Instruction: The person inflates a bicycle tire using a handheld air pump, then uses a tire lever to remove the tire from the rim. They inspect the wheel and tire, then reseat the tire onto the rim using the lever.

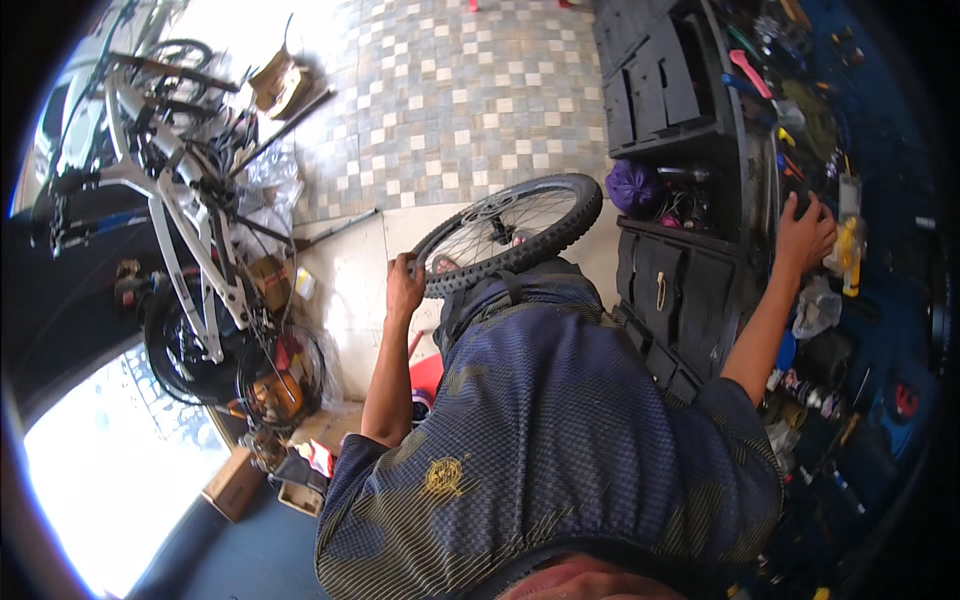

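Observation:
A bicycle wheel (570,232) with a black knobby tyre, spokes and a brake disc stands tilted in front of my body. My left hand (404,284) is closed on the tyre at the wheel's left side. My right hand (806,236) is stretched out over the cluttered workbench on the right, fingers apart, close to some dark tools and small parts. Next to it lies a yellow tool or bottle (850,250). A clear plastic bag (817,308) lies just nearer to me. What sits right under my right fingertips is too dark to make out.
A white bicycle frame (205,235) and other bike parts fill the left side. A black drawer cabinet (690,290) runs along the right, with a purple bundle (634,187) on its open shelf. Cardboard boxes (232,482) sit lower left. Mosaic tiles (460,110) cover the floor ahead.

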Action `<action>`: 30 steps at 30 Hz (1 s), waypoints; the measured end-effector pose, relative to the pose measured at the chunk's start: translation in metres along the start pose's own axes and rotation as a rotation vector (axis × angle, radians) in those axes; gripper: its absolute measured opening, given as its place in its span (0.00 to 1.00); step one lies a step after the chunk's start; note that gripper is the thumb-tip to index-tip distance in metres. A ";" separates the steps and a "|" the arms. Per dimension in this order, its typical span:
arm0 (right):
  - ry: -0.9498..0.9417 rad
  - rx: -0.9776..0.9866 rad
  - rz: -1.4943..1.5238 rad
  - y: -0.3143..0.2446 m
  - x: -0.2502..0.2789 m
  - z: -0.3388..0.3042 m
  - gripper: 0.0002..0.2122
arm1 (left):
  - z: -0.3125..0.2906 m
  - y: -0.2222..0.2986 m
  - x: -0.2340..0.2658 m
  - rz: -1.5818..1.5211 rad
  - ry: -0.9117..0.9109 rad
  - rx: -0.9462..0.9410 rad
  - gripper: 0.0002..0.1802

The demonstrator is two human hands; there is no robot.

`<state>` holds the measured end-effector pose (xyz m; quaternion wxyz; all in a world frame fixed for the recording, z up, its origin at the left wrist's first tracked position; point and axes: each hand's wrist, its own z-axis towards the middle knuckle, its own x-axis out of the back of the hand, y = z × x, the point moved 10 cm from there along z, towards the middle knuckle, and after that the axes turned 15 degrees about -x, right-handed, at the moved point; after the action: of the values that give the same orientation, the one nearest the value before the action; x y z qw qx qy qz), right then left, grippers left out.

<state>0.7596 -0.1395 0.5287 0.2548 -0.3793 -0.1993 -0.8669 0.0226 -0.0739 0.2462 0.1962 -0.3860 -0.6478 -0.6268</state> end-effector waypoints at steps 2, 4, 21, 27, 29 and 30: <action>-0.081 0.116 0.294 -0.057 -0.002 -0.017 0.20 | -0.036 -0.021 -0.003 0.012 0.005 0.115 0.16; -0.316 0.112 0.589 -0.126 -0.018 -0.061 0.23 | -0.064 -0.028 -0.007 -0.039 0.035 0.197 0.16; -1.894 -0.742 0.704 -0.291 -0.139 -0.450 0.32 | -0.047 0.040 -0.060 -0.130 -0.167 -0.043 0.19; -1.430 -0.053 0.587 -0.315 -0.059 -0.377 0.45 | 0.004 0.059 -0.119 0.339 -0.518 -0.164 0.48; -1.240 0.389 0.511 -0.342 -0.004 -0.380 0.46 | 0.009 0.007 -0.148 0.635 -0.488 -0.355 0.46; -1.138 0.500 0.477 -0.351 0.007 -0.389 0.47 | 0.016 0.017 -0.151 0.515 -0.570 -0.334 0.42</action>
<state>0.3311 -0.0738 0.2349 0.3752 -0.7409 -0.4084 -0.3787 0.1329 -0.0982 0.1439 0.0942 -0.7197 -0.4482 -0.5218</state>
